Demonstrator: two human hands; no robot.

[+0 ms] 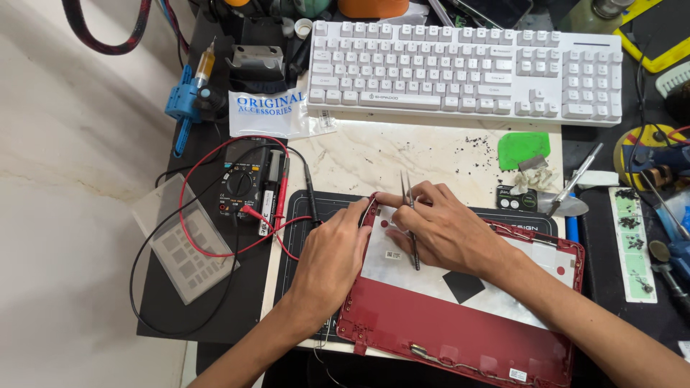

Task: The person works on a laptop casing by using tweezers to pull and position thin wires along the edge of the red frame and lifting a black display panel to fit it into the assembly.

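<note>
A red laptop lid (438,330) lies inside-up on a dark work mat (305,215), with a silvery panel and a black square patch on it. My right hand (449,230) rests on the lid's upper left part and holds metal tweezers (410,215), their points aimed away from me. My left hand (334,251) presses its fingertips against the lid's top left corner, beside a thin wire there.
A white keyboard (467,68) lies at the back. A black multimeter (241,183) with red and black leads sits to the left, beside a grey stencil sheet (183,248). A green scraper (523,149), a metal spatula (571,190) and hand tools lie at the right.
</note>
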